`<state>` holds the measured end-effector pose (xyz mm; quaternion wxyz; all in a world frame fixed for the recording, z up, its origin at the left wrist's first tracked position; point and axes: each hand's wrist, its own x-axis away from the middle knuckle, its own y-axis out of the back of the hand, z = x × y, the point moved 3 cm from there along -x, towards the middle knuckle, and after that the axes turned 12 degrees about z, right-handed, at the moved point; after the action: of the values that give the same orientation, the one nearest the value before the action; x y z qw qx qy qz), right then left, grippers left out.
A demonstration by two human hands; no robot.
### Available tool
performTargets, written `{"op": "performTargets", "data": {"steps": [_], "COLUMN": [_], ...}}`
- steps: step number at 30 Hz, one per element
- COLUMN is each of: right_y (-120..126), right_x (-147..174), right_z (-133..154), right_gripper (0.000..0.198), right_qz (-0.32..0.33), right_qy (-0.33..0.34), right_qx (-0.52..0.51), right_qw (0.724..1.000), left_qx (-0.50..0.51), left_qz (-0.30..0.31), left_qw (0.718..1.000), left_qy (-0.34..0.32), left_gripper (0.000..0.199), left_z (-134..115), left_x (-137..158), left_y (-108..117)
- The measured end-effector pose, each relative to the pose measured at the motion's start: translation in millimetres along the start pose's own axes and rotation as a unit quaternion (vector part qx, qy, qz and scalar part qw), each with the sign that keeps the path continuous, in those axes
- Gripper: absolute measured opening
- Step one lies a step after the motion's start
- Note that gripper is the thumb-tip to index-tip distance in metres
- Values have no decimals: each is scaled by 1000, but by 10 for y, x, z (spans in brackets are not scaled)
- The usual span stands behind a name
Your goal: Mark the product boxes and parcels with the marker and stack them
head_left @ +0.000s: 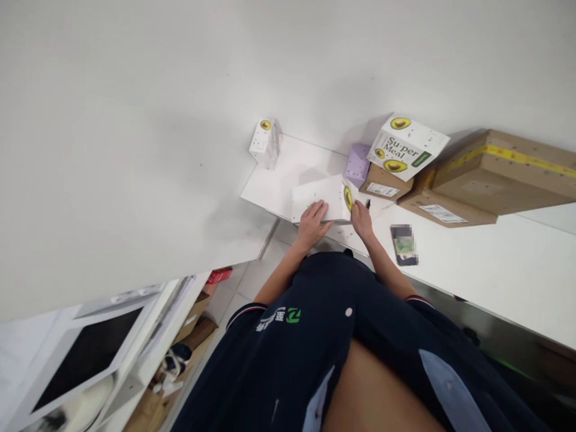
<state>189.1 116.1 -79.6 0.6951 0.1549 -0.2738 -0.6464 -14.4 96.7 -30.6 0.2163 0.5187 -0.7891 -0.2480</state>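
While the box point(318, 197) shows white with avocado print point(348, 198), underside's hidden — left hand point(312, 224) spread on top; right hand point(361, 219) at the end — can't tell its grip.

The left hand point(312, 225) lies flat (thumb apart), right hand point(361, 219) curled.
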Motion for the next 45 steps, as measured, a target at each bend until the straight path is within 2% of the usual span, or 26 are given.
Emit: {"op": "performTargets", "data": {"steps": [4,7,11,14,18,21,25,28,32,35,39,42,45], "right_y": [104,143,154,139,178,224,153,34,-89,-132,-151,-171,-192], "right_x": [39,69,83,74,58,54,65,80,87,66,28,22,47], "right_z": [204,232,171,177,241,276,218,109,-39,-129,-247,-295,-302], "right_gripper": [62,67,73,78,77,72,69,67,64,61,56,56,57], "right_qz": [28,41,44,64,83,96,128,120,100,92,67,64,65], "right_qy": [-9,-22,-44,-31,-24,-25,-37,-50,-82,-92,-103,-99,-100], "right_qx": [-26,-42,-64,-77,-73,-64,-50,-30,-23,-25,-24,-29,-26], "right_qw": [999,998,996,995,994,993,990,991,991,991,992,993,992], "left_qx": [-41,-48,-24,19,21,26,53,57,80,82,29,-23,-61], "left_qz": [8,-21,-62,-68,-83,-134,-180,-172,-158,-155,-129,-90,-37], "left_qw": [999,996,990,986,980,977,962,954,950,953,968,977,976], "left_qy": [34,67,121,153,178,164,196,239,257,247,215,190,204], "left_gripper": [54,59,84,98,85,69,70,71,59,49,41,43,56], "left_z": [120,274,544,664,644,573,560,629,788,869,851,794,749], "left_x": [24,62,120,161,191,176,126,82,40,17,-23,-35,-14], "left_y": [-37,-35,-38,-33,75,242,437,468,350,223,101,38,-23]}}
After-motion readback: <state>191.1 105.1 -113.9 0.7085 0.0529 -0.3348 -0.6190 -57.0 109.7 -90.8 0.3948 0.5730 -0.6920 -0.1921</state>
